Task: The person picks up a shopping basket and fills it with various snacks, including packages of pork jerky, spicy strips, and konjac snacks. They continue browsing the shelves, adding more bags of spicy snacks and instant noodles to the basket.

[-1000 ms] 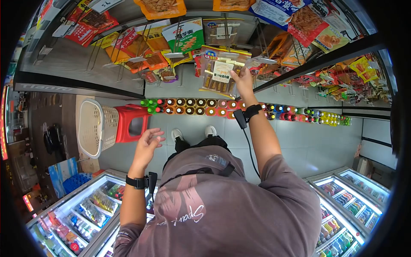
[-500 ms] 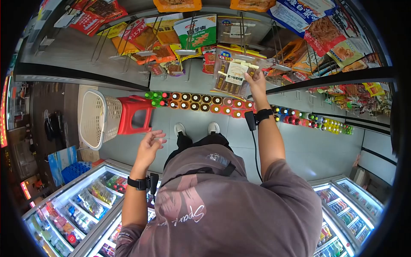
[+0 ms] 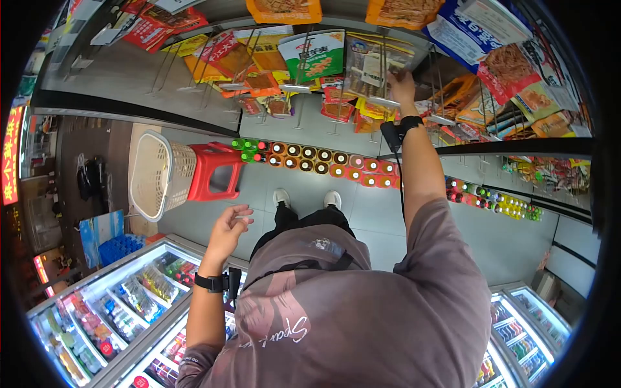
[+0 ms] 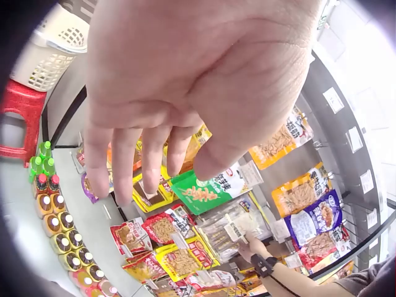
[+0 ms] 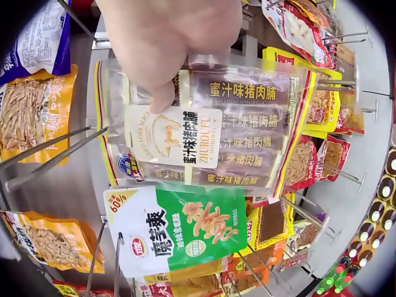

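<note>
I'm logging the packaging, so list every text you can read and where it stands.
"蜜汁味猪肉脯": brown strips in the clear pouch the right hand holds; also its white label.
"ZHUROUFU": that label.
"魔芋爽", "60%": green-and-white packet.
"Spa", ending unclear: shirt.
Too small or blurred: red sign, bottles, most other packets.

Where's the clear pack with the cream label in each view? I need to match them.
Head: clear pack, upper right of centre, at the right hand.
Left wrist: clear pack, lower right of centre.
Right wrist: clear pack, large, just above centre.
Shared landmark: the green-and-white bag, beside it in all three.
</note>
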`<state>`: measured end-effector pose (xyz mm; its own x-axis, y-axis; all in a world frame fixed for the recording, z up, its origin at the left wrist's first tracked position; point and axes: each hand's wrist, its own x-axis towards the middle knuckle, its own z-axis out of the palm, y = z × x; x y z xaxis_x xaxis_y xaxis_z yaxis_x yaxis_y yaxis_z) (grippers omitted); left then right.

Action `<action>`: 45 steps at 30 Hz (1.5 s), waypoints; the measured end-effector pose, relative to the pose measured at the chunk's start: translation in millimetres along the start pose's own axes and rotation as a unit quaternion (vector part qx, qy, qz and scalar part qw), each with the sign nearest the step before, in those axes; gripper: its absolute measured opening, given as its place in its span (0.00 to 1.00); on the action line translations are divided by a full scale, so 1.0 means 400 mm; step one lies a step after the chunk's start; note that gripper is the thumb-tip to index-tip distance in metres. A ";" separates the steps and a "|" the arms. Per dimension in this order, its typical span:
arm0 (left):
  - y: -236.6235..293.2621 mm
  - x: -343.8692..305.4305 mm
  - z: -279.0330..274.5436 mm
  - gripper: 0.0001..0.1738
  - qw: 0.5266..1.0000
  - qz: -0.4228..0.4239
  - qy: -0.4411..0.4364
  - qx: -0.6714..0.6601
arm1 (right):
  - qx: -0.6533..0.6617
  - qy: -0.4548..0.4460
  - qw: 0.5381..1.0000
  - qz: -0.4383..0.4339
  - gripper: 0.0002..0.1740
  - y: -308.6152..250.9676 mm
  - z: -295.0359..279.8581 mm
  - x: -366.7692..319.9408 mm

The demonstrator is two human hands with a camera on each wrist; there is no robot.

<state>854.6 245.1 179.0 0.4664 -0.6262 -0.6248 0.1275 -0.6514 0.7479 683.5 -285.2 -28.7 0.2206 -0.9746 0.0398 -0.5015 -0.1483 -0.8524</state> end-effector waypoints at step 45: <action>-0.593 0.941 -1.138 0.68 0.892 -0.393 0.221 0.020 | -0.242 -0.339 0.887 0.199 0.14 -0.635 0.309 -1.160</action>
<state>1398.3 358.9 -131.9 0.5485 0.2551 -0.7963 0.5395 -0.8355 0.1040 812.0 225.6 104.9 0.3157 -0.6653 -0.6766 -0.9166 -0.0296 -0.3986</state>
